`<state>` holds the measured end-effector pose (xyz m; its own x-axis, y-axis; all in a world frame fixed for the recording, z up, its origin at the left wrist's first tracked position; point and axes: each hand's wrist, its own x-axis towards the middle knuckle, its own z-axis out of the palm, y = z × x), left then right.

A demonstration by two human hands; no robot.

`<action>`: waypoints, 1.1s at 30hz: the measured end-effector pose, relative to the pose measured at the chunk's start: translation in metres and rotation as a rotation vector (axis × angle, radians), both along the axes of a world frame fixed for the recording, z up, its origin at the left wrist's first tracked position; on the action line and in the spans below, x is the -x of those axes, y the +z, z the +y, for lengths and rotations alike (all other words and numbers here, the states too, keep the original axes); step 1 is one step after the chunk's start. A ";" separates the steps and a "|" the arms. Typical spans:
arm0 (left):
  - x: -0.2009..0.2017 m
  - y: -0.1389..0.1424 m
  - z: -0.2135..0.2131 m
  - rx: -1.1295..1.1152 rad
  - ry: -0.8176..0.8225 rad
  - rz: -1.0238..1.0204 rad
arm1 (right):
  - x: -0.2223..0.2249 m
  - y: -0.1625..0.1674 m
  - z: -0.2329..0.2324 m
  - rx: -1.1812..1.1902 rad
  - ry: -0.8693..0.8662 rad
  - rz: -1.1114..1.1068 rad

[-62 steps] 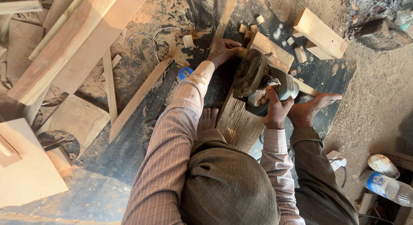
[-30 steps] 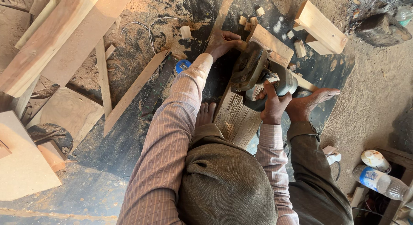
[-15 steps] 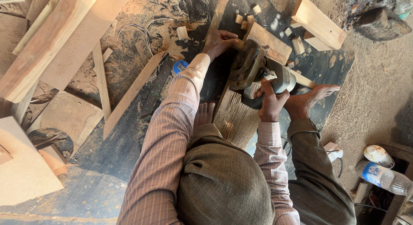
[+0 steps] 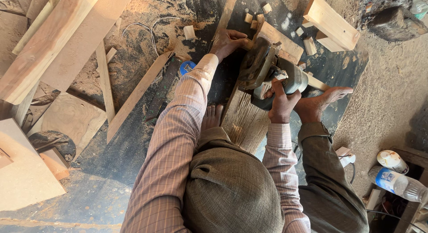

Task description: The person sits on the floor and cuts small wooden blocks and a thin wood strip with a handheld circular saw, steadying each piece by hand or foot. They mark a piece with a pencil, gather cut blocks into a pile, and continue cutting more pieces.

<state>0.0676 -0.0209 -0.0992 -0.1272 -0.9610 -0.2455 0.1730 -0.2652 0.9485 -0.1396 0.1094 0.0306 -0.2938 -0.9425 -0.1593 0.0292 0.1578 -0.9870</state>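
My left hand [image 4: 228,42] presses on the far end of a narrow wooden piece [image 4: 280,42] lying on the dark ground. My right hand [image 4: 280,101] is closed around the handle of a grey handheld power saw [image 4: 263,70], which rests on a weathered plank [image 4: 243,121]. The plank runs from my knees toward the left hand. One bare foot [image 4: 211,117] rests beside the plank on the left, and the other foot [image 4: 323,101] is planted at its right. A cap and striped sleeves fill the lower middle of the view.
Long boards [image 4: 67,41] and thin strips [image 4: 133,95] lie at the left. Small offcut blocks [image 4: 256,19] and a thick block [image 4: 332,21] sit beyond the saw. Sawdust covers the ground. Plastic bottles [image 4: 399,181] lie at the lower right, and a flat panel [image 4: 22,170] at the lower left.
The saw has crept slightly forward along the plank toward my left hand. Both hands keep their holds, and the view has shifted a little.
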 end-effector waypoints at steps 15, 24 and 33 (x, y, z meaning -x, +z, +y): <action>0.004 -0.001 -0.001 0.012 0.021 0.061 | -0.001 -0.001 -0.008 0.016 -0.005 0.032; 0.003 0.001 -0.002 0.030 0.031 0.062 | -0.005 -0.001 -0.017 0.028 -0.022 0.086; 0.002 0.005 -0.001 0.008 0.011 0.040 | -0.007 0.000 -0.025 0.077 -0.026 0.072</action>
